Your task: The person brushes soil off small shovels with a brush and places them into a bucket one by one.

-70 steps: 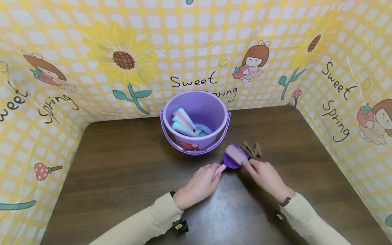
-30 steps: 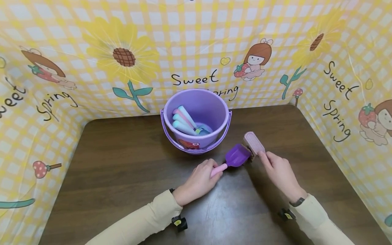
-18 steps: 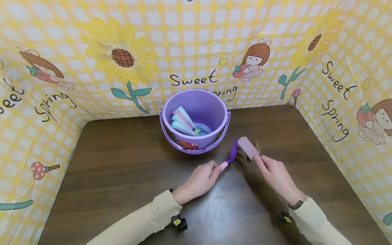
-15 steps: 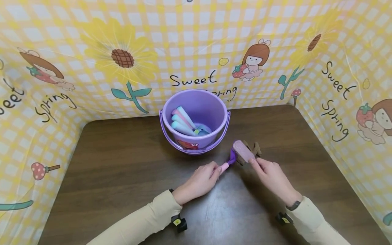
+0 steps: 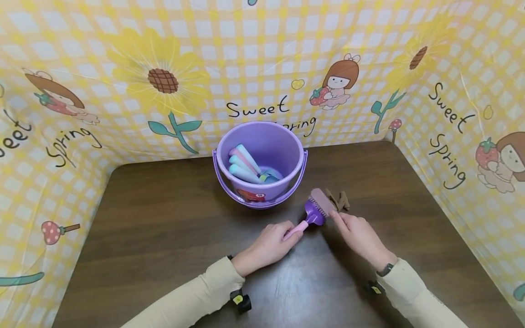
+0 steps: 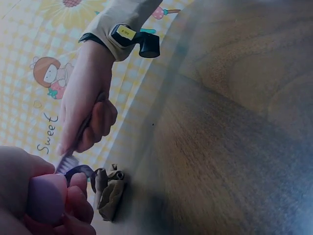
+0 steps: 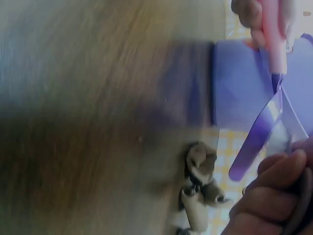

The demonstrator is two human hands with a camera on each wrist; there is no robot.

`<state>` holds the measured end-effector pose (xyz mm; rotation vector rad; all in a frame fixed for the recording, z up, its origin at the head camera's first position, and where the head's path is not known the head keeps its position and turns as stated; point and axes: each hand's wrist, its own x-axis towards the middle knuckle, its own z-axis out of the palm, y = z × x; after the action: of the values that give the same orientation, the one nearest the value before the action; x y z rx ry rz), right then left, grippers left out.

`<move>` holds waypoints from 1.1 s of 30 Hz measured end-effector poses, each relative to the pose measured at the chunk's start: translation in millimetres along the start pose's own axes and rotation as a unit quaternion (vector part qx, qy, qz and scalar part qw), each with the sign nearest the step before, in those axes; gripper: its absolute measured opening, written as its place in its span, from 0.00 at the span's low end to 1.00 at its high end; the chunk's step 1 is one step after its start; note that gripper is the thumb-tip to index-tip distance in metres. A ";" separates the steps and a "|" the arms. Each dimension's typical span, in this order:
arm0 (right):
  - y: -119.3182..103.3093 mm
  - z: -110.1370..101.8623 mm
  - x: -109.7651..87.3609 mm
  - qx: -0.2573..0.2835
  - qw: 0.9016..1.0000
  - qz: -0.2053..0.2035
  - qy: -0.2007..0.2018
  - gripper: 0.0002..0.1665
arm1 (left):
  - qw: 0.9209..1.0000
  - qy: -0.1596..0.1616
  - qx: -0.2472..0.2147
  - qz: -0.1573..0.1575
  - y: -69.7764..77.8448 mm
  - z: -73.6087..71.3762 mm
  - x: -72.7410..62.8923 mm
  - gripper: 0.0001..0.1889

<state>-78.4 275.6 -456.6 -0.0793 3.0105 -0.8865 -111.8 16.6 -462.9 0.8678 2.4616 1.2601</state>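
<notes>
In the head view my left hand (image 5: pixel 268 243) grips the pink handle of a small purple toy shovel (image 5: pixel 315 219). A pink brush (image 5: pixel 322 200) is in my right hand (image 5: pixel 362 237), its bristles against the shovel blade. Just beyond the brush, brown crumpled or rolled pieces (image 5: pixel 342 201) lie on the table, partly covered by it; their material is unclear. The right wrist view shows the blade (image 7: pixel 257 139) tilted, apart from the brown pieces (image 7: pixel 198 161). Fingers wrap the shovel's handle (image 6: pixel 48 198) in the left wrist view.
A purple bucket (image 5: pixel 279 186) with its handle hanging down stands behind the shovel. Inside it lie several tools (image 5: pixel 246 164) with pastel handles. The brown wooden table (image 5: pixel 164 218) is bordered by a yellow checked cloth (image 5: pixel 246 54) at the back and sides.
The brush went right to the brown pieces, then came back left onto the shovel blade. The shovel blade stood on edge about half a second ago and has turned again. The bucket stayed put.
</notes>
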 end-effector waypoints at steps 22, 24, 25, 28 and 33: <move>10.6 -5.4 2.5 -0.018 0.999 0.028 0.016 0.27 | 0.999 -0.006 0.033 0.026 -2.1 3.2 -1.6 0.11; 9.9 -6.6 1.8 -0.013 0.999 0.033 0.021 0.27 | 0.999 -0.006 0.034 0.026 -2.3 3.9 -1.2 0.11; 9.1 -6.7 1.3 -0.010 0.999 0.030 0.022 0.27 | 0.999 -0.005 0.032 0.023 -2.4 4.1 -1.0 0.11; 5.6 -6.5 -1.9 0.009 1.000 0.002 0.010 0.25 | 1.000 -0.004 0.026 0.016 -2.7 4.6 -0.5 0.12; 3.6 -5.4 -3.8 0.030 0.999 -0.024 -0.019 0.24 | 1.000 -0.001 0.010 0.015 -2.7 4.1 -0.4 0.11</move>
<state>-74.8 281.8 -454.1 -0.1676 2.9556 -0.9671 -110.7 17.9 -467.5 0.9138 2.4732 1.2467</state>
